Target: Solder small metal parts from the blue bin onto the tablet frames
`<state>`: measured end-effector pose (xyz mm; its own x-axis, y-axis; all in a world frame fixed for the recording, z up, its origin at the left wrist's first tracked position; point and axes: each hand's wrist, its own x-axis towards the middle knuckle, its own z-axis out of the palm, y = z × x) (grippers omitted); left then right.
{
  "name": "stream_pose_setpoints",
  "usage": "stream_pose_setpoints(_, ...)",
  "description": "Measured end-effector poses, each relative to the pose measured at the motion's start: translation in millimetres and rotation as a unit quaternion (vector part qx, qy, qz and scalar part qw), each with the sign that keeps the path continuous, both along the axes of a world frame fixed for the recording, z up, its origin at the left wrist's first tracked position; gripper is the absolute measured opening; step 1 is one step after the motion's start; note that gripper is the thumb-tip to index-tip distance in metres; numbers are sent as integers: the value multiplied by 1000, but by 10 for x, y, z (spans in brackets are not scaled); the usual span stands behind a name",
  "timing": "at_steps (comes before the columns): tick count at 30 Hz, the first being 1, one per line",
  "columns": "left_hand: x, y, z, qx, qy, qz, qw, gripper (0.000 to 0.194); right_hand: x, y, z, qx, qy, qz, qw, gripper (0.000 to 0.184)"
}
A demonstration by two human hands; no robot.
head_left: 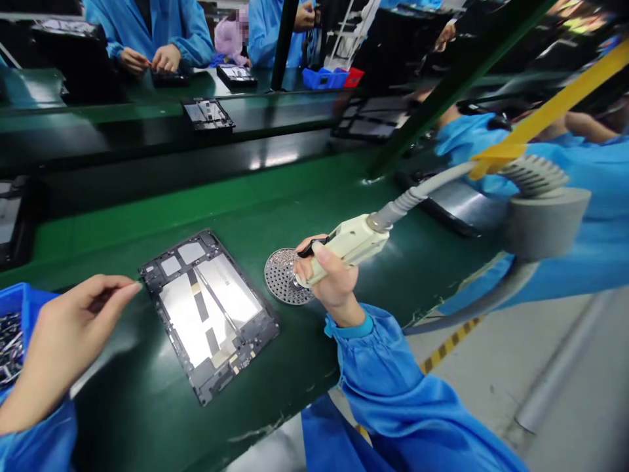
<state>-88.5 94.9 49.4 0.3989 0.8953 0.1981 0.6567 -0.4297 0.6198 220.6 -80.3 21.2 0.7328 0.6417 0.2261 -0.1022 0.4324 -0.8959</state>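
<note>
At the far left, a blue plastic bin (19,301) holds a heap of small dark metal parts (10,347), too small to identify, and sits at the edge of a green conveyor tabletop (206,196). Just right of the bin, the person's left hand (81,321), in a blue smock sleeve (34,426), hovers over the belt with the fingers drawn together in a loose pinch; whether it holds something tiny cannot be told. Its fingertips end just beside a black tablet frame (209,314), which lies flat and at an angle on the tabletop, with silver panels and dark strips across its middle. Just right of the frame lies a round perforated metal disc (281,275) covered in tiny specks. The right hand (334,275) is closed around a cream handheld power tool (348,246), held just above the disc's right edge, and a grey corrugated hose (417,193) runs from it up to the right. Further back, across the belt, a co-worker's hands (150,60) work above a dark frame (170,78), and a second frame (207,113) sits on an upper belt. At the right, another blue-sleeved person (491,147) stands beyond a grey coil (545,223).
</note>
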Motion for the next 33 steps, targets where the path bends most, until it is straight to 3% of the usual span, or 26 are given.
stream_pose_setpoints(5,315,-84,3,-74,-21,-5,997,36,1,-1,-10,-16,-5,-6,1000,42)
stream_pose_setpoints(13,311,-77,-59,-132,-82,9,988,23,-12,-1,9,-12,-7,-2,1000,40)
stream_pose_setpoints(17,293,-24,-98,-122,-78,29,989,24,-15,20,1,-34,-20,-7,999,42)
stream_pose_setpoints(21,281,10,-159,-157,-140,63,976,29,-12,-16,67,-34,2,-9,999,40)
stream_pose_setpoints(27,278,86,-343,-175,-229,85,954,50,116,-184,171,26,-17,27,999,39)
stream_pose_setpoints(33,194,173,-549,-177,-266,89,943,50,63,-207,190,-70,23,-44,996,43)
